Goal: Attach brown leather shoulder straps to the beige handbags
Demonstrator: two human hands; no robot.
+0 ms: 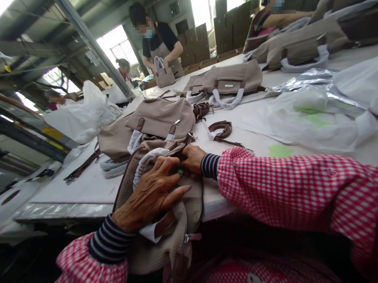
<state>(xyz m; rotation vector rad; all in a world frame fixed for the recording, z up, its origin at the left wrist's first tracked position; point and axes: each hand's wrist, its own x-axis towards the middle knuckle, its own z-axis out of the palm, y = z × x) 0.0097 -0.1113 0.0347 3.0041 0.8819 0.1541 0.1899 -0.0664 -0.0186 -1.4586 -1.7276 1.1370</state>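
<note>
A beige handbag (162,242) hangs over the near edge of the white table (84,187), its handles wrapped in white paper. My left hand (150,193) lies on top of the bag with its fingers pressing down. My right hand (192,158) is closed at the bag's upper edge, pinching at something small and dark that I cannot make out. Just beyond sits a second beige handbag (158,118) with brown tabs and a zip pocket.
A brown strap (221,129) lies coiled on the table to the right. More beige bags (230,79) and clear plastic sheets (316,115) cover the far side. Other people stand at the far end, one holding a bag (163,73). White plastic sacks (81,113) sit at left.
</note>
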